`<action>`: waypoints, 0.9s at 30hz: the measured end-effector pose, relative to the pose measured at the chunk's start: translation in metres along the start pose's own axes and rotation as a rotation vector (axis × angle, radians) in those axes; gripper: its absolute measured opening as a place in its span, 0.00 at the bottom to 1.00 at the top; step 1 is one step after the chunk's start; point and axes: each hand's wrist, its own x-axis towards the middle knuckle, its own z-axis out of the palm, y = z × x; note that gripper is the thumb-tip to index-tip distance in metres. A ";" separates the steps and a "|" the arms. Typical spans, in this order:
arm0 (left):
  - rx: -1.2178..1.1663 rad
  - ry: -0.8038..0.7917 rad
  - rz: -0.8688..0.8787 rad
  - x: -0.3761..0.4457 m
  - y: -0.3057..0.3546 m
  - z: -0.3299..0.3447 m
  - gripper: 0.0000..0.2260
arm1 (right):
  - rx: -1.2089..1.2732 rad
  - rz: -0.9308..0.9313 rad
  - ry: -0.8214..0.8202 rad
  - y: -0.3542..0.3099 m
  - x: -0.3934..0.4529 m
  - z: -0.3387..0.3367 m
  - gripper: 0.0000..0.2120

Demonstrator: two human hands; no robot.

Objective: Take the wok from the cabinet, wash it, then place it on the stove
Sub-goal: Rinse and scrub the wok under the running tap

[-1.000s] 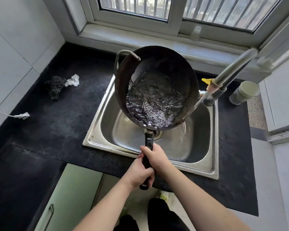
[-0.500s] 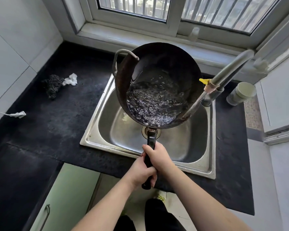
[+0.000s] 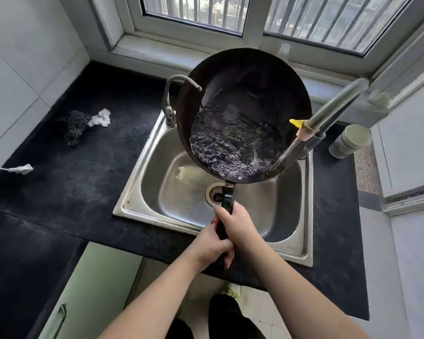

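Note:
A dark round wok (image 3: pixel 250 81) hangs above the steel sink (image 3: pixel 142 192), tilted with its near rim low, and bubbling water pools in its lower half. Its black handle (image 3: pixel 228 198) points toward me. My right hand (image 3: pixel 238 226) grips the handle higher up. My left hand (image 3: pixel 212 248) grips it just below, touching the right hand. A grey tap (image 3: pixel 333 106) with a yellow clip reaches over the wok's right rim, with its spout down by the water. No stove is in view.
A thin curved second tap (image 3: pixel 174 86) stands at the sink's back left corner. A dark scrubber (image 3: pixel 74 126) and a white rag (image 3: pixel 101 117) lie on the black counter (image 3: pixel 59 182) to the left. A grey pipe stub (image 3: pixel 350 140) sits at the right. A green cabinet door (image 3: pixel 93 289) is below.
The wok has shifted to the right and a little back over the sink, and the water inside has sloshed toward its near right side. Both hands keep their grip on the handle.

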 end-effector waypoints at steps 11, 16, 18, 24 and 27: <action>-0.038 -0.046 -0.003 0.018 -0.001 0.006 0.10 | -0.062 -0.020 0.092 0.003 0.007 -0.013 0.07; -0.079 -0.106 -0.005 0.020 -0.001 0.011 0.10 | -0.131 0.020 0.145 0.005 0.004 -0.017 0.06; -0.093 -0.128 -0.008 0.020 -0.001 0.014 0.09 | -0.164 0.029 0.166 0.006 0.003 -0.020 0.06; -0.161 -0.115 0.027 0.018 -0.007 0.026 0.11 | -0.254 0.055 0.189 0.010 -0.003 -0.025 0.09; -0.160 -0.101 0.027 0.016 -0.010 0.026 0.11 | -0.231 0.076 0.171 0.011 -0.003 -0.024 0.08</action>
